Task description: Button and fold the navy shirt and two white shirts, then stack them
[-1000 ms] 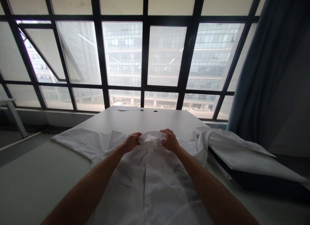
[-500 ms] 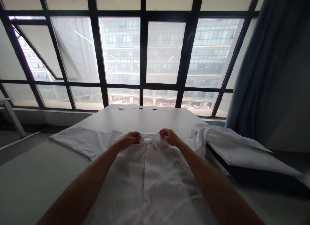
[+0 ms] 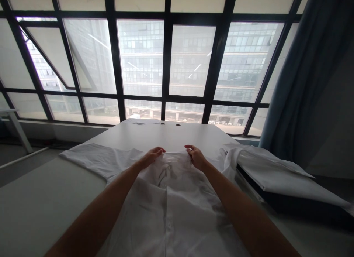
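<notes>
A white button-up shirt [image 3: 182,209] lies front side up on the table, its collar end away from me and its button placket running down the middle. My left hand [image 3: 152,156] pinches the left side of the collar area between thumb and fingers. On the opposite side, my right hand [image 3: 195,157] grips the fabric, its index finger stretched out a little above it. Between the two hands the cloth is drawn up, with creases below the neck opening. One sleeve [image 3: 96,159] spreads out flat to the left.
Folded white cloth [image 3: 276,172] rests on a dark flat box [image 3: 298,201] to the right. The white table [image 3: 143,133] reaches toward large windows and has two dark round holes at its far end. A blue curtain [image 3: 293,87] hangs at the right.
The collar area between my hands has folded over, and the button near the neck no longer shows. My right index finger has lifted away from the cloth. The view has shifted slightly.
</notes>
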{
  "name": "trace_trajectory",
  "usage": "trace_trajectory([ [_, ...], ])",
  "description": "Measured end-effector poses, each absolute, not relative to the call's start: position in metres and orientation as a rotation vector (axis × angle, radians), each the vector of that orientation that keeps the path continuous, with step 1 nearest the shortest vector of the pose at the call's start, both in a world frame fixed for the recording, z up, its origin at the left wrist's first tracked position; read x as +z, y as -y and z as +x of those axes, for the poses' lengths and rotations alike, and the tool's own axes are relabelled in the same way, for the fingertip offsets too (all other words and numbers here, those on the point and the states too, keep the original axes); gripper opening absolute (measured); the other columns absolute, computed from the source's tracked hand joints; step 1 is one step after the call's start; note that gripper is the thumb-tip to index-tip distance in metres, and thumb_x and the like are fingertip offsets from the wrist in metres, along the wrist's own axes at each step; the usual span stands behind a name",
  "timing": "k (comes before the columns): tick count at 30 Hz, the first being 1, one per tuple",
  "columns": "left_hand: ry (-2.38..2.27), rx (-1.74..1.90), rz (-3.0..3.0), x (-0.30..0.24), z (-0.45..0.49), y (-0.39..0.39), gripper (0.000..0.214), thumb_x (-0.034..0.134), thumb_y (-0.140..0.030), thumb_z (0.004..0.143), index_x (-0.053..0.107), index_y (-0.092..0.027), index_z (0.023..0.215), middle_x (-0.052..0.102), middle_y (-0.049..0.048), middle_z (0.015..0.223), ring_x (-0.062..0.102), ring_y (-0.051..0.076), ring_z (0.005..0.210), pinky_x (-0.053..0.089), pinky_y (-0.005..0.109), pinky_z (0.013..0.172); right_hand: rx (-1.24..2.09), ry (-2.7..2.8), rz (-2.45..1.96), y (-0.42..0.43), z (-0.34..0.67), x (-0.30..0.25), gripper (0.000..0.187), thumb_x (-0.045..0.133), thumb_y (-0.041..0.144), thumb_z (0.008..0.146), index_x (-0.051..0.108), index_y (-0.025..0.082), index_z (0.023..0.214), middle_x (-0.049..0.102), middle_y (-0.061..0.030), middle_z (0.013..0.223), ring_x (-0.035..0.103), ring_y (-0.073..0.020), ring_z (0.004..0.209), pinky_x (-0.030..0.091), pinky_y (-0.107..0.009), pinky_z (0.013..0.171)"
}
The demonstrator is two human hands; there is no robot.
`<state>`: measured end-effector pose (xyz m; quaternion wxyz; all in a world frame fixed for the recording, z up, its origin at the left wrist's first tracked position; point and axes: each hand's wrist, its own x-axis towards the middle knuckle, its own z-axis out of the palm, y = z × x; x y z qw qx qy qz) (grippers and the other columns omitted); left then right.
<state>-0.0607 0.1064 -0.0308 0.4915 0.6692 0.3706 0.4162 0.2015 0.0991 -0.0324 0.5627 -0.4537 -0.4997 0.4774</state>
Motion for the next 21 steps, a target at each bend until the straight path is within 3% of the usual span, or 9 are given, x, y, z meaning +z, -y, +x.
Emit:
trace_trajectory([
  [4, -0.981, 1.203, 2.018, -0.025, -0.053, -0.102, 0.026, 0.081, -0.036, 0.064, 0.073, -0.020, 0.082, 0.063, 0.0064, 0.090, 0.056, 0.018, 0.077, 0.048, 0.028, 0.074, 1.116, 1.160, -1.059, -0.098, 0.201, -0.031, 0.041, 0.062, 0.030, 0.067, 0.060, 0.016, 0.105, 0.051, 0.0047, 0.059, 0.049, -0.0118, 0.053, 0.041, -0.023, 0.049],
  [6, -0.998, 1.291, 2.127, -0.023, -0.051, -0.101, 0.017, 0.074, -0.036, 0.074, 0.072, -0.019, 0.077, 0.062, 0.0076, 0.089, 0.057, 0.019, 0.078, 0.047, 0.030, 0.080, 1.096, 1.182, -1.053, -0.097, 0.204, -0.029, 0.041, 0.065, 0.029, 0.066, 0.061, 0.016, 0.105, 0.055, 0.0032, 0.064, 0.051, -0.0119, 0.057, 0.042, -0.023, 0.052],
  [10, -1.114, 1.390, 2.280, -0.018, -0.050, -0.099, 0.021, 0.059, -0.030, 0.088, 0.070, -0.019, 0.074, 0.060, 0.0075, 0.086, 0.057, 0.020, 0.080, 0.046, 0.032, 0.085, 1.036, 1.359, -1.109, -0.090, 0.217, -0.023, 0.042, 0.075, 0.031, 0.066, 0.065, 0.015, 0.104, 0.063, -0.0010, 0.077, 0.055, -0.0116, 0.064, 0.046, -0.023, 0.058],
  [14, -1.355, 1.317, 2.402, -0.015, -0.050, -0.096, 0.024, 0.050, -0.025, 0.093, 0.069, -0.019, 0.079, 0.062, 0.0080, 0.094, 0.057, 0.021, 0.091, 0.045, 0.032, 0.086, 1.098, 1.548, -1.178, -0.087, 0.234, -0.020, 0.041, 0.080, 0.039, 0.065, 0.069, 0.015, 0.098, 0.065, -0.0019, 0.080, 0.057, -0.0108, 0.067, 0.047, -0.023, 0.062],
  [18, -1.571, 1.242, 2.443, -0.014, -0.049, -0.095, 0.029, 0.043, -0.025, 0.096, 0.069, -0.018, 0.084, 0.062, 0.0099, 0.100, 0.056, 0.024, 0.096, 0.044, 0.035, 0.088, 1.101, 1.702, -1.282, -0.090, 0.244, -0.023, 0.028, 0.081, 0.034, 0.063, 0.067, 0.013, 0.075, 0.062, 0.0009, 0.064, 0.051, -0.0084, 0.056, 0.042, -0.021, 0.052],
  [21, -1.626, 1.262, 2.500, -0.013, -0.043, -0.091, 0.024, 0.047, -0.022, 0.094, 0.068, -0.016, 0.105, 0.061, 0.0141, 0.112, 0.053, 0.029, 0.106, 0.040, 0.041, 0.093, 1.054, 1.701, -1.333, -0.093, 0.240, -0.025, 0.020, 0.079, 0.027, 0.064, 0.063, 0.014, 0.067, 0.060, 0.0015, 0.058, 0.052, -0.0089, 0.053, 0.043, -0.021, 0.050],
])
